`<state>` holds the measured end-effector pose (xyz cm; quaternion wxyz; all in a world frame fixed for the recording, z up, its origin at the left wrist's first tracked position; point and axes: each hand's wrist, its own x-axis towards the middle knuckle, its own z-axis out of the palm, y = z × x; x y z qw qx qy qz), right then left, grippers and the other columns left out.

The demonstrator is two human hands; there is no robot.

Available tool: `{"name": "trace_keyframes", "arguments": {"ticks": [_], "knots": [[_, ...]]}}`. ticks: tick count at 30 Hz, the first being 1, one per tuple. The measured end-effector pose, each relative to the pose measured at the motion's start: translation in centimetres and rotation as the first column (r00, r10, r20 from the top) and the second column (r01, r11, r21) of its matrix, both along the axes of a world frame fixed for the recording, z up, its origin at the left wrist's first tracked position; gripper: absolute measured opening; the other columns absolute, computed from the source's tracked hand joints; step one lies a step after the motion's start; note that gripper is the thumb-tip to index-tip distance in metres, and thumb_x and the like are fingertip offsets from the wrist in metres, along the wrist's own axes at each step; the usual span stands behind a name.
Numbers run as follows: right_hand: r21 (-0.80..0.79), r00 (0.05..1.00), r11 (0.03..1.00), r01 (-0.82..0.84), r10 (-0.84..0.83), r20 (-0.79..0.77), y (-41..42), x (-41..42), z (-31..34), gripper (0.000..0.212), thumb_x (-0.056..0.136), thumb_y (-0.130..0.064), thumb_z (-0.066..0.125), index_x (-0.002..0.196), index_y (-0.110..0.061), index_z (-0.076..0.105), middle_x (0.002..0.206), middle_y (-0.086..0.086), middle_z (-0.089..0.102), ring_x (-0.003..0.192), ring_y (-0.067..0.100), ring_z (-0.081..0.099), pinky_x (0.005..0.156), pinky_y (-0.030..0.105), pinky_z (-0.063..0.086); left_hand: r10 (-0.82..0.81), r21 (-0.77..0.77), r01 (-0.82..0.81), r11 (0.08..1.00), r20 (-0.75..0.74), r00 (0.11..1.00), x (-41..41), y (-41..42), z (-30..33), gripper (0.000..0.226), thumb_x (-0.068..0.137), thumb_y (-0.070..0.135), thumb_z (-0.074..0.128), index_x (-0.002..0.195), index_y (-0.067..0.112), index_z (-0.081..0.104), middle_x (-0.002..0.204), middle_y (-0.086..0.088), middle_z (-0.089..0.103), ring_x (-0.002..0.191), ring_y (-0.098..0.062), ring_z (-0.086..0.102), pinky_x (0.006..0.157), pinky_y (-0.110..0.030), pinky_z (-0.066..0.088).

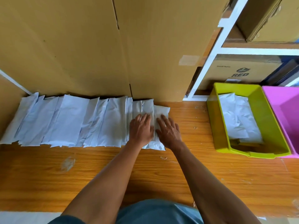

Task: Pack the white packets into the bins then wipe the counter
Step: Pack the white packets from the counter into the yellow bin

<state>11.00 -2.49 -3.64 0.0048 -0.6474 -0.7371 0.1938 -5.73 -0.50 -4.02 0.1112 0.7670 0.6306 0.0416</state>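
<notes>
A row of several white packets [69,120] lies overlapped on the wooden counter [100,173], against tall cardboard boxes. My left hand [141,130] rests flat, fingers straight, on the packets at the row's right end. My right hand [168,130] lies beside it with fingers spread on the rightmost packet [161,110]. To the right stands a lime green bin [216,120] with a few white packets [237,117] inside. A pink bin [281,104] sits next to it at the frame's right edge; its inside shows no packets.
Tall cardboard boxes [90,46] wall off the back of the counter. A white shelf frame [216,50] behind the bins holds more cardboard boxes [239,70]. Bare wooden counter lies between the packets and the green bin and in front of me.
</notes>
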Motion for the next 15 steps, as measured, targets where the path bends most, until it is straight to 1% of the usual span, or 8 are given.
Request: {"name": "trace_keyframes", "arguments": {"ticks": [3,5,8,11,13,15], "knots": [[-0.007,0.999,1.000,0.021,-0.021,0.038,-0.1,0.5,0.0,0.064,0.111,-0.047,0.039,0.167,-0.033,0.012,0.177,-0.005,-0.002,0.162,0.030,0.003,0.127,0.056,0.017,-0.004,-0.009,0.005,1.000,0.024,1.000,0.3,0.0,-0.4,0.066,0.106,0.049,0.041,0.164,0.022,0.030,0.169,0.000,0.035,0.157,-0.029,0.026,0.124,-0.054,0.027],[-0.009,0.998,0.999,0.031,-0.030,0.058,-0.1,1.0,-0.1,0.063,0.111,-0.047,0.038,0.167,-0.034,0.011,0.177,-0.006,-0.003,0.162,0.029,0.000,0.128,0.057,0.016,-0.039,-0.009,0.039,0.999,0.044,0.998,0.6,-0.2,-0.3,0.066,0.106,0.050,0.039,0.166,0.022,0.028,0.170,0.000,0.034,0.158,-0.028,0.022,0.126,-0.054,0.022],[-0.007,0.996,0.999,0.045,-0.044,0.078,-0.5,2.4,-0.2,0.066,0.110,-0.043,0.042,0.167,-0.035,0.010,0.177,-0.002,-0.003,0.163,0.031,-0.002,0.128,0.058,0.015,-0.109,0.004,0.109,0.994,0.062,0.992,1.3,-0.4,-0.1,0.067,0.104,0.051,0.034,0.164,0.021,0.032,0.168,-0.002,0.038,0.158,-0.028,0.023,0.126,-0.052,0.021],[-0.007,0.991,0.998,0.070,-0.068,0.116,-0.9,4.0,0.1,0.068,0.109,-0.038,0.047,0.167,-0.038,0.011,0.177,0.002,-0.001,0.162,0.033,-0.002,0.128,0.060,0.014,-0.154,0.031,0.152,0.988,0.085,0.984,2.1,-0.9,-0.1,0.065,0.101,0.052,0.036,0.158,0.021,0.041,0.161,-0.003,0.045,0.154,-0.028,0.030,0.123,-0.049,0.026],[-0.002,0.986,0.996,0.089,-0.088,0.143,-1.1,5.2,0.4,0.066,0.108,-0.037,0.047,0.166,-0.039,0.014,0.177,0.004,0.000,0.162,0.035,-0.003,0.127,0.062,0.013,-0.167,0.080,0.159,0.984,0.107,0.980,2.8,-1.1,0.1,0.057,0.099,0.052,0.042,0.145,0.021,0.052,0.149,-0.002,0.052,0.146,-0.028,0.038,0.117,-0.047,0.033],[0.004,0.979,0.993,0.115,-0.114,0.168,-1.1,6.2,0.7,0.063,0.108,-0.033,0.047,0.164,-0.038,0.019,0.177,0.004,-0.001,0.162,0.035,-0.005,0.128,0.062,0.012,-0.157,0.129,0.142,0.981,0.114,0.981,3.3,-1.1,0.4,0.050,0.098,0.055,0.045,0.130,0.020,0.059,0.137,-0.003,0.056,0.136,-0.027,0.045,0.108,-0.044,0.040]]}}
